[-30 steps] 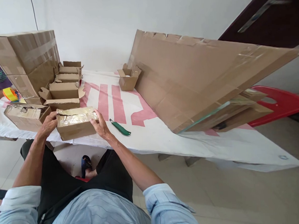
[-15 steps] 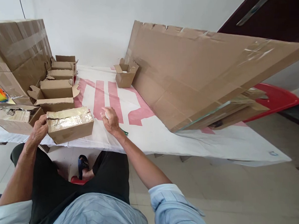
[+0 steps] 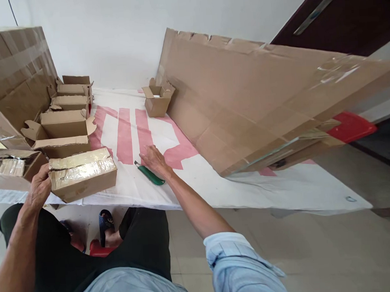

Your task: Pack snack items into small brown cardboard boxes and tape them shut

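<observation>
My left hand (image 3: 40, 187) grips the left end of a closed cardboard box (image 3: 84, 179), which has shiny tape over its top. The box sits tilted at the front edge of the table. Beside a green utility knife (image 3: 151, 175) lying on the cloth, my right hand (image 3: 156, 160) hovers with its fingers stretched forward and nothing in them. The knife's tip points up and left. Another taped box (image 3: 8, 168) stands just left of my left hand.
Several open cardboard boxes (image 3: 64, 143) line the left side, beside a tall taped carton stack (image 3: 15, 69). A small open box (image 3: 157, 105) stands at the back. One large cardboard sheet (image 3: 232, 104) leans across the right of the cloth-covered table (image 3: 304, 196). A red chair (image 3: 352, 126) is behind it.
My right hand has moved right and away from the box, and the green knife beside it now shows in full. My left hand keeps its grip on the box. The view has shifted slightly.
</observation>
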A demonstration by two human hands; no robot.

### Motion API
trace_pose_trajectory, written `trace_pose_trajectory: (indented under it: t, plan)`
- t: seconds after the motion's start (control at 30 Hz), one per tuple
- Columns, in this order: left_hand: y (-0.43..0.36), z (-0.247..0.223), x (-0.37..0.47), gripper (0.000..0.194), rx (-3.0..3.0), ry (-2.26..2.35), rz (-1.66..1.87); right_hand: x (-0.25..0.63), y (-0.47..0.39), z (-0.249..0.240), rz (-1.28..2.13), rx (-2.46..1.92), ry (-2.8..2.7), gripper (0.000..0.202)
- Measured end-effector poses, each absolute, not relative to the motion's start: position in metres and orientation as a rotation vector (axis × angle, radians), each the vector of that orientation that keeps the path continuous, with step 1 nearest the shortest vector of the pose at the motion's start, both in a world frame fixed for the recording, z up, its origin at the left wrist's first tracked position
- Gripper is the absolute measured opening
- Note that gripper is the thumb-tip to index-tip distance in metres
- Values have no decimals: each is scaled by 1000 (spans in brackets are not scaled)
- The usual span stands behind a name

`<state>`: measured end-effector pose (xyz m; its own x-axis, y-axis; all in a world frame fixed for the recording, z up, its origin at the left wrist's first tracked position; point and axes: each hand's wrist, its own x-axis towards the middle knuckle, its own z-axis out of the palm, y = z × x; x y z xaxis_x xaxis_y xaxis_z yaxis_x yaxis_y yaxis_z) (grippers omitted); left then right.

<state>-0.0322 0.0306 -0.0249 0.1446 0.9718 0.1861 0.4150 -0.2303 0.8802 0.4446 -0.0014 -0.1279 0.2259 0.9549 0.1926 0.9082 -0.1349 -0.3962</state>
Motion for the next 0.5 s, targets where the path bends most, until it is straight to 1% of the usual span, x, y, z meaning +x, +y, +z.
trace_pose_trajectory:
  t: [0.1, 0.2, 0.27, 0.4, 0.47, 0.5]
  plan:
    - [31, -26, -33, 74, 1710, 1362, 1051, 437, -3, -133, 203, -2094, -1771, 35]
    - [29, -23, -33, 68, 1722, 1365, 1039, 429, -2, -135, 235, -2078, -1831, 26]
    - [28, -21, -32, 67, 1725, 1366, 1024, 424, -4, -135, 256, -2003, -1849, 25]
    - [30, -20, -33, 72, 1690, 1425, 1005, 417, -18, -131, 289, -1855, -1900, 24]
    - [30, -20, -32, 73, 1688, 1447, 1009, 418, -32, -128, 243, -1912, -1893, 21]
    - [30, -20, -32, 73, 1686, 1451, 1014, 419, -41, -127, 210, -1985, -1866, 23]
